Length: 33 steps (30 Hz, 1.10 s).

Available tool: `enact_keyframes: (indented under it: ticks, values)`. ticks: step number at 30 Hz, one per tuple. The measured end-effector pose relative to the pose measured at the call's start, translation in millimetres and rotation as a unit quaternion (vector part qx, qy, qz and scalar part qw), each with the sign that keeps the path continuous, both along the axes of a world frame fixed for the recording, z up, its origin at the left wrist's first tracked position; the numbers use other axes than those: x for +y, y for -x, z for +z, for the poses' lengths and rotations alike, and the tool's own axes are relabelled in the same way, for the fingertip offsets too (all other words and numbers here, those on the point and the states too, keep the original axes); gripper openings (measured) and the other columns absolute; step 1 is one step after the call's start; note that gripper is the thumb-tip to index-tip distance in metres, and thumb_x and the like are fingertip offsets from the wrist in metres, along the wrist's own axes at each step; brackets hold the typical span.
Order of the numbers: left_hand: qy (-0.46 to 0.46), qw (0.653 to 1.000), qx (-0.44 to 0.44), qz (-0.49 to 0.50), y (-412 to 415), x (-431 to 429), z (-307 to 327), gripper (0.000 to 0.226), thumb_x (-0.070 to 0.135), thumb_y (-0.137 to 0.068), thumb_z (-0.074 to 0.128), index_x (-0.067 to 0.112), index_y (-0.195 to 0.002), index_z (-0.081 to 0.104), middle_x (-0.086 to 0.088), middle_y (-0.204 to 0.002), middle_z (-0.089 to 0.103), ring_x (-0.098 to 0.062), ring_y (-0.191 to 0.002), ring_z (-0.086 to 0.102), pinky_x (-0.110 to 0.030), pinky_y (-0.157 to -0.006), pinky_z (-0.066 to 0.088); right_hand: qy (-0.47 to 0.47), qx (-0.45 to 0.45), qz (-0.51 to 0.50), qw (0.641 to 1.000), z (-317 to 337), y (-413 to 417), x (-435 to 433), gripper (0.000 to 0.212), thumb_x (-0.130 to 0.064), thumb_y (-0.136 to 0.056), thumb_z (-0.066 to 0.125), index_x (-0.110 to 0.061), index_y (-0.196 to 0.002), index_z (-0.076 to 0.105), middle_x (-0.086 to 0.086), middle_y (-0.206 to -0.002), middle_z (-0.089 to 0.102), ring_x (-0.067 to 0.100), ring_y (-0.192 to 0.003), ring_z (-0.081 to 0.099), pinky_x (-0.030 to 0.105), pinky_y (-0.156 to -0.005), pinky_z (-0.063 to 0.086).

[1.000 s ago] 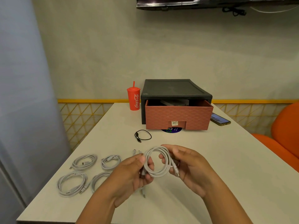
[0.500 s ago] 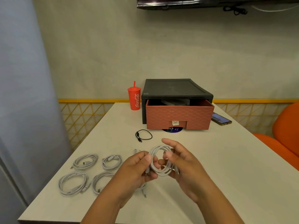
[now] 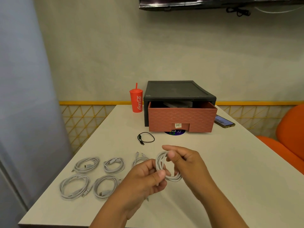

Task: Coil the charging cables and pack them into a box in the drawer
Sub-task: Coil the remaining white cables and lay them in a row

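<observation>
Both hands hold one white cable coil (image 3: 162, 163) above the table's near middle. My left hand (image 3: 144, 178) pinches its lower part and my right hand (image 3: 185, 163) grips its upper right side. Several coiled white cables (image 3: 86, 164) lie in two rows on the table at the left. Another white cable (image 3: 139, 159) lies partly hidden behind my left hand. A small black cable (image 3: 145, 137) rests further back. Behind it stands a black drawer unit (image 3: 177, 91) with its reddish drawer (image 3: 181, 118) pulled out a little; a grey box (image 3: 178, 104) shows inside.
A red cup with a straw (image 3: 136, 101) stands left of the drawer unit. A phone (image 3: 224, 122) lies to its right. An orange chair (image 3: 291, 137) is beside the table's right edge. The white table (image 3: 230, 162) ends close to my body.
The coil has turned from facing me flat to nearly edge-on. My right hand moved up to its top and my left hand slid under it.
</observation>
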<state>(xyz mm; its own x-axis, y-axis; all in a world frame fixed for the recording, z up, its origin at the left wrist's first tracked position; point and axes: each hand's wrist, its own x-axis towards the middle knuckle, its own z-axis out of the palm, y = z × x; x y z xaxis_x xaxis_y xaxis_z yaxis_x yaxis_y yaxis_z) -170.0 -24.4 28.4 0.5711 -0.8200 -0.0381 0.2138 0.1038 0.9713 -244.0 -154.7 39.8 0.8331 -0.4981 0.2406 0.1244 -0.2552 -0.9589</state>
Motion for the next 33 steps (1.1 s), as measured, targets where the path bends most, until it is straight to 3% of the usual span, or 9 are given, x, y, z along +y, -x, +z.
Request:
enact_keyframes:
  ticks: [3,5,10,14,18,23,27,30,33]
  values:
    - [0.012,1.000,-0.015,0.006,-2,2,6,0.018,0.014,-0.073,0.073,0.007,-0.086,0.063,-0.002,-0.068,0.064,-0.007,-0.059,0.058,-0.019,-0.062,0.050,0.127,0.102,0.136,0.977,1,5,-9,0.086,-0.040,-0.050,0.087,-0.059,-0.120,0.043,-0.017,-0.120,0.056,-0.006,-0.110,0.054,0.014,-0.095,0.042]
    - [0.006,0.999,-0.047,-0.005,-3,3,8,0.017,0.013,-0.070,0.069,0.007,-0.085,0.063,-0.002,-0.070,0.067,-0.008,-0.060,0.061,-0.019,-0.060,0.049,0.194,0.128,0.137,0.963,2,5,-10,0.096,-0.039,-0.048,0.089,-0.070,-0.119,0.032,-0.011,-0.123,0.052,0.001,-0.112,0.050,0.021,-0.098,0.043]
    - [-0.015,0.997,-0.075,0.003,-4,3,3,0.022,0.012,-0.066,0.065,0.006,-0.088,0.064,-0.005,-0.078,0.069,-0.015,-0.074,0.067,-0.024,-0.072,0.052,0.311,0.127,0.090,0.938,5,2,-13,0.069,-0.035,-0.056,0.086,-0.065,-0.098,0.041,-0.013,-0.105,0.053,0.002,-0.090,0.049,0.017,-0.077,0.046]
    - [-0.041,0.993,-0.106,0.029,-3,2,5,0.013,-0.001,-0.078,0.068,0.010,-0.085,0.067,0.000,-0.076,0.071,-0.011,-0.073,0.067,-0.018,-0.068,0.050,0.302,0.122,0.072,0.943,3,1,-13,0.059,-0.035,-0.052,0.088,-0.058,-0.090,0.049,-0.015,-0.090,0.054,0.000,-0.079,0.049,0.012,-0.067,0.041]
    - [-0.048,0.990,-0.121,0.050,-1,1,5,0.019,-0.008,-0.081,0.061,0.009,-0.087,0.066,0.002,-0.073,0.071,-0.008,-0.069,0.067,-0.015,-0.064,0.049,0.289,0.119,0.061,0.948,1,-1,-12,0.058,-0.035,-0.050,0.089,-0.056,-0.088,0.050,-0.014,-0.093,0.056,0.002,-0.083,0.050,0.015,-0.071,0.044]
    - [-0.014,0.995,-0.076,0.064,-7,5,5,0.020,0.001,-0.076,0.071,0.011,-0.093,0.067,-0.001,-0.078,0.072,-0.008,-0.074,0.067,-0.018,-0.066,0.050,0.239,0.132,0.101,0.957,2,3,-10,0.097,-0.027,-0.053,0.089,-0.067,-0.116,0.027,-0.019,-0.118,0.048,-0.001,-0.108,0.048,0.014,-0.090,0.042]
    - [-0.007,0.995,-0.067,0.068,-11,8,6,0.048,0.012,-0.065,0.074,0.023,-0.110,0.061,-0.005,-0.084,0.072,-0.009,-0.079,0.067,-0.025,-0.075,0.049,0.224,0.129,0.084,0.962,2,5,-12,0.101,-0.021,-0.060,0.086,-0.047,-0.138,0.027,-0.026,-0.119,0.047,-0.004,-0.110,0.050,0.010,-0.094,0.040]
    - [-0.028,0.988,-0.128,0.079,-10,8,8,0.050,0.005,-0.076,0.071,0.032,-0.116,0.057,0.000,-0.085,0.073,-0.007,-0.081,0.064,-0.025,-0.078,0.048,0.235,0.099,0.047,0.966,2,5,-11,0.078,-0.023,-0.059,0.087,-0.045,-0.121,0.046,-0.032,-0.103,0.053,-0.014,-0.095,0.052,-0.001,-0.076,0.040]
    - [-0.040,0.979,-0.176,0.095,-10,6,8,0.047,0.001,-0.080,0.065,0.033,-0.114,0.059,0.006,-0.084,0.073,-0.004,-0.079,0.062,-0.020,-0.076,0.049,0.227,0.073,0.029,0.971,3,5,-9,0.058,-0.022,-0.058,0.087,-0.050,-0.093,0.052,-0.025,-0.089,0.061,-0.011,-0.088,0.053,0.004,-0.070,0.044]
